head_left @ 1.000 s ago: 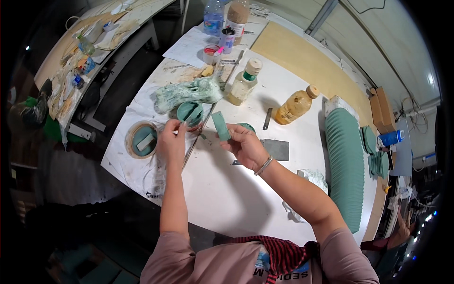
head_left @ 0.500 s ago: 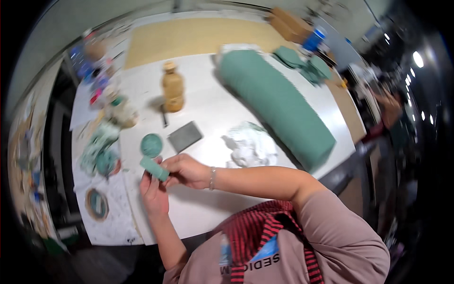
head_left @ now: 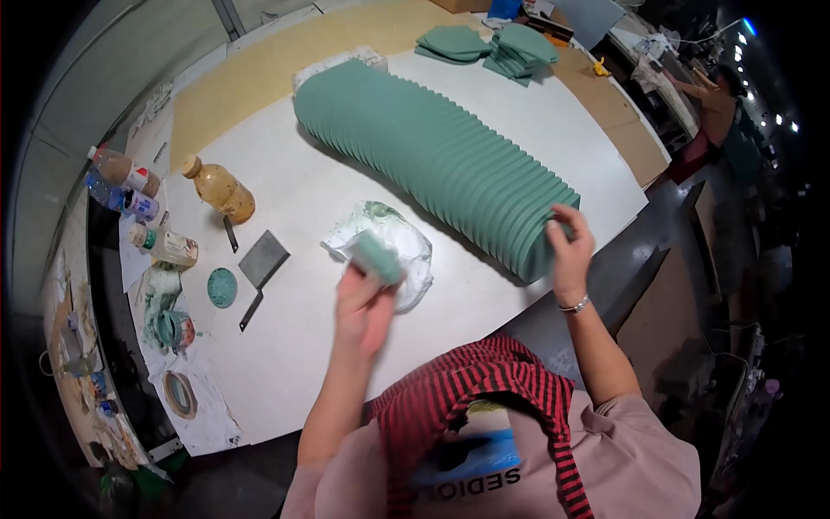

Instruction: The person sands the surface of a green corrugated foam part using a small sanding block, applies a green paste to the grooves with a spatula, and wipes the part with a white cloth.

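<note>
My left hand grips a small green rectangular block, blurred by motion, above a crumpled white cloth with green stains. At the near right end of a long row of overlapping green sheets, my right hand has its thumb and fingers curled round the edge of the end sheet. Left of the cloth lies a scraper with a wide grey blade and thin dark handle. Beside it stands a round dish of green paste.
An amber bottle stands at the left, with more bottles along that edge. A tape roll lies on stained paper. Stacked green pieces lie at the far side. Another person works at the far right.
My hands have parted: the left carried the green block rightward to the cloth, while the right went to the near end of the green row. The view has shifted, uncovering the scraper's handle.
</note>
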A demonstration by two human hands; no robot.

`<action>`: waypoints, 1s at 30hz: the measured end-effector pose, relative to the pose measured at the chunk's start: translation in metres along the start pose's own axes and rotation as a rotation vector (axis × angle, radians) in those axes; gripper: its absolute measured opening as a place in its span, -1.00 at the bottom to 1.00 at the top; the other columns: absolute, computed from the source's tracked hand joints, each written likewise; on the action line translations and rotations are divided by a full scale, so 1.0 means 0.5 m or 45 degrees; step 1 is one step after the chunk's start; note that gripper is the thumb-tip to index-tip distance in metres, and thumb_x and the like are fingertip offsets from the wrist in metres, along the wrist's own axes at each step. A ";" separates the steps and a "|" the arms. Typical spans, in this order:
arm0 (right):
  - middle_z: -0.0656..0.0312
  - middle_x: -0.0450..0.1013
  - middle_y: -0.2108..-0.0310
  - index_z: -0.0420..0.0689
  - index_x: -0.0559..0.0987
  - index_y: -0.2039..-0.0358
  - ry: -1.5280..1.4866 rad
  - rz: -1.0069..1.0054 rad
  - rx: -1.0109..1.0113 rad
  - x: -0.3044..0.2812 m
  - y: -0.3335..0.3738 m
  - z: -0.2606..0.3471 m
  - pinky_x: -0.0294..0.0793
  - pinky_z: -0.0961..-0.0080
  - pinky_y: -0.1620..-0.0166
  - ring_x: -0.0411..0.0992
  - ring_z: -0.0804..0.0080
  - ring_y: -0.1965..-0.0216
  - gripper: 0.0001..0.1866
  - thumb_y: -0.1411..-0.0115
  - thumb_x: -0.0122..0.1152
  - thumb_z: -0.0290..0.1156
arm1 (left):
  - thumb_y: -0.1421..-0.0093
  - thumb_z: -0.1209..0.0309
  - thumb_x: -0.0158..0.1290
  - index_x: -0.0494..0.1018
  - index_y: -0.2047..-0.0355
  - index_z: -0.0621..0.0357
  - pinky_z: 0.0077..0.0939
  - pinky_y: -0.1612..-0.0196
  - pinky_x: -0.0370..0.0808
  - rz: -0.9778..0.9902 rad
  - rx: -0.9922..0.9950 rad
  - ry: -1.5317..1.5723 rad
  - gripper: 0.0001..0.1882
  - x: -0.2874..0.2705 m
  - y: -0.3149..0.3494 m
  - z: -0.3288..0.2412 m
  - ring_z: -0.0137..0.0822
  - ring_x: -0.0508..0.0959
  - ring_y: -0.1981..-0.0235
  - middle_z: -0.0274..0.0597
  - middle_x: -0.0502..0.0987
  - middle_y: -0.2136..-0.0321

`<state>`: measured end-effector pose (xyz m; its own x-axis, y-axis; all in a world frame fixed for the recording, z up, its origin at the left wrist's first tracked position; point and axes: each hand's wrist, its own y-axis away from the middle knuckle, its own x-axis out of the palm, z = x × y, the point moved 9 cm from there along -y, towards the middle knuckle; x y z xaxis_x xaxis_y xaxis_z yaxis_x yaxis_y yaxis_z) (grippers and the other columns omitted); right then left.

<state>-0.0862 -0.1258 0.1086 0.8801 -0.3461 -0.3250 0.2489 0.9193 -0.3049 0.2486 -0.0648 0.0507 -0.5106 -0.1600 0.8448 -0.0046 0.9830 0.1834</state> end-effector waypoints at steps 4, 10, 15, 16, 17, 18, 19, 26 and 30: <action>0.13 0.41 -0.06 -0.23 0.53 0.01 0.002 -0.087 -0.012 -0.073 -0.043 -0.058 0.36 0.36 -0.15 0.35 0.30 -0.10 -0.64 -0.14 0.21 -0.52 | -0.25 0.42 0.14 0.29 -0.20 0.13 -0.18 -0.19 0.36 -0.009 -0.039 -0.104 -0.48 -0.014 -0.122 0.146 -0.21 0.44 -0.11 -0.18 0.45 -0.09; 0.00 0.32 -0.25 -0.19 0.52 -0.09 0.512 0.175 -0.583 -0.028 -0.101 -0.026 0.13 0.05 -0.31 0.22 -0.04 -0.27 -0.50 -0.09 0.25 -0.42 | -0.25 0.53 0.11 0.37 -0.11 0.11 -0.28 -0.04 0.47 -0.385 0.405 -0.126 -0.59 -0.199 -0.071 0.035 -0.25 0.52 0.07 -0.22 0.53 0.07; 0.00 0.26 -0.32 -0.13 0.51 -0.13 0.641 0.474 -0.733 0.053 -0.107 -0.048 -0.07 -0.14 -0.34 0.17 -0.08 -0.32 -0.45 -0.12 0.22 -0.24 | -0.20 0.60 0.13 0.45 -0.01 0.24 -0.58 0.04 0.44 -0.646 0.539 -0.865 -0.66 -0.036 -0.039 0.017 -0.47 0.49 0.17 -0.26 0.51 0.19; 0.01 0.31 -0.28 -0.13 0.54 -0.12 0.686 0.436 -0.759 0.055 -0.106 -0.051 -0.05 -0.11 -0.33 0.23 -0.03 -0.29 -0.47 -0.13 0.18 -0.23 | -0.18 0.59 0.15 0.46 -0.01 0.25 -0.56 0.06 0.44 -0.628 0.527 -1.058 -0.64 0.005 -0.059 0.047 -0.46 0.49 0.19 -0.26 0.51 0.19; 0.01 0.31 -0.28 -0.13 0.54 -0.12 0.681 0.454 -0.761 0.058 -0.106 -0.059 -0.05 -0.11 -0.33 0.23 -0.03 -0.29 -0.47 -0.13 0.18 -0.23 | -0.17 0.58 0.18 0.47 -0.01 0.26 -0.54 0.08 0.45 -0.604 0.511 -1.253 -0.63 0.038 -0.079 0.073 -0.46 0.49 0.20 -0.26 0.52 0.20; 0.02 0.35 -0.26 -0.13 0.55 -0.09 0.673 0.423 -0.786 0.057 -0.106 -0.060 -0.02 -0.08 -0.32 0.26 -0.01 -0.27 -0.49 -0.13 0.16 -0.24 | -0.15 0.58 0.19 0.48 0.01 0.27 -0.52 0.10 0.45 -0.541 0.617 -1.498 -0.64 0.076 -0.092 0.079 -0.45 0.49 0.21 -0.26 0.52 0.21; 0.03 0.39 -0.23 -0.13 0.57 -0.07 0.673 0.386 -0.807 0.056 -0.107 -0.060 0.00 -0.05 -0.31 0.29 0.01 -0.25 -0.51 -0.12 0.15 -0.24 | -0.14 0.57 0.20 0.50 0.03 0.27 -0.50 0.12 0.45 -0.462 0.717 -1.740 -0.64 0.117 -0.107 0.089 -0.43 0.49 0.23 -0.25 0.52 0.22; 0.04 0.46 -0.15 -0.16 0.60 -0.01 0.650 0.318 -0.836 0.051 -0.109 -0.047 0.15 0.11 -0.24 0.39 0.04 -0.16 -0.52 -0.04 0.09 -0.35 | -0.05 0.59 0.22 0.53 0.15 0.31 -0.47 0.20 0.44 -0.337 0.929 -1.971 -0.69 0.200 -0.166 0.099 -0.31 0.49 0.31 -0.19 0.50 0.34; 0.03 0.47 -0.14 -0.17 0.61 0.02 0.667 0.294 -0.846 0.045 -0.112 -0.055 0.22 0.08 -0.18 0.39 0.03 -0.16 -0.50 0.02 0.05 -0.42 | 0.04 0.58 0.23 0.58 0.22 0.27 -0.33 0.28 0.41 -0.348 0.902 -2.084 -0.69 0.116 -0.108 0.118 -0.16 0.47 0.36 -0.12 0.51 0.39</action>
<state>-0.0916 -0.1903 0.0938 0.5399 -0.3564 -0.7626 -0.3431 0.7341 -0.5860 0.1685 -0.1216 0.0601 -0.6721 -0.4968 -0.5490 -0.3288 0.8646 -0.3799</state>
